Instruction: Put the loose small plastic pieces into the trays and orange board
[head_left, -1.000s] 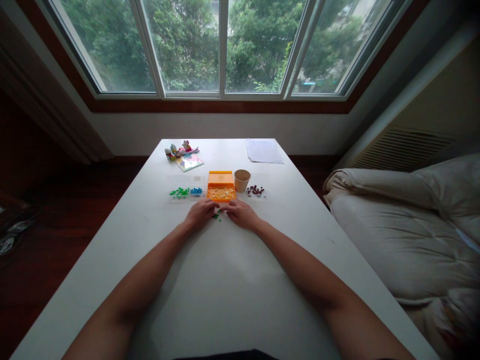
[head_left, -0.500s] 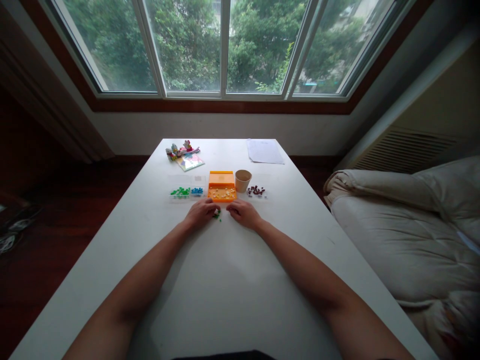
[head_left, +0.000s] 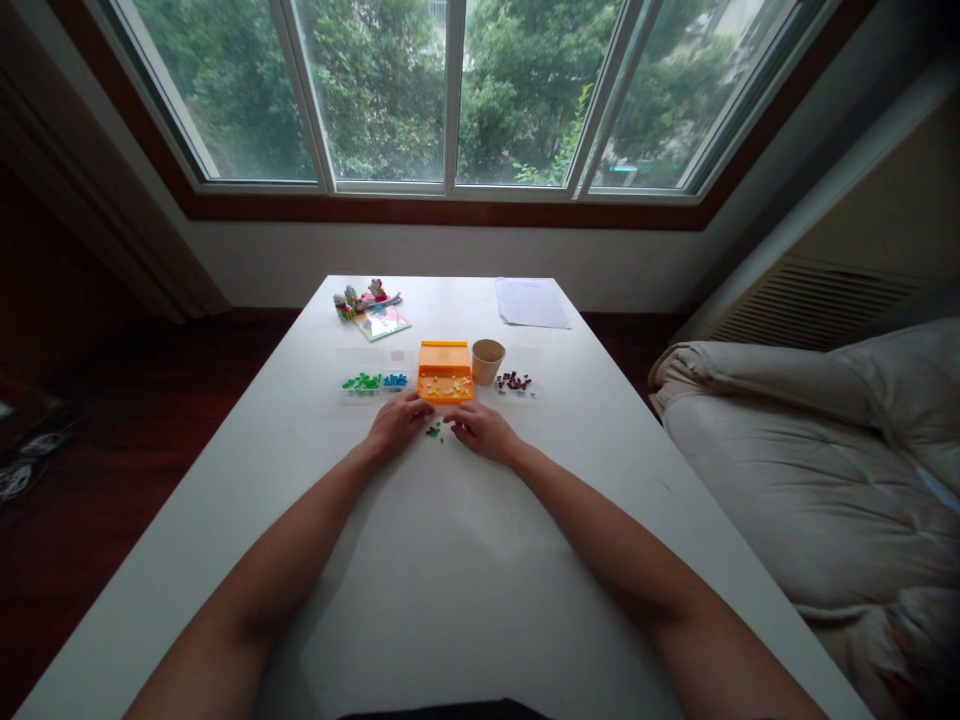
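Note:
My left hand (head_left: 399,422) rests on the white table just in front of an orange open case (head_left: 445,389) with small pale pieces in it. Its fingers are bent together near the case's front edge; anything between them is too small to make out. Opposite, my right hand (head_left: 484,430) has its index finger stretched towards a small scatter of green and dark pieces (head_left: 435,431), fingers apart and apparently holding nothing. Left of the case, clear compartments contain green pieces (head_left: 361,382) and blue pieces (head_left: 395,381). Brown pieces (head_left: 513,382) lie in a clear tray on the right.
A paper cup (head_left: 487,362) stands against the case's right side. Farther back are a colourful toy build (head_left: 367,298), a booklet (head_left: 382,322) and white paper sheets (head_left: 532,303). A pale sofa (head_left: 780,470) flanks the table (head_left: 442,590) on the right.
My right hand has shifted slightly nearer, its index finger reaching out towards the loose pieces. My left hand has drawn back a little to the left, uncovering more of the green and dark pieces.

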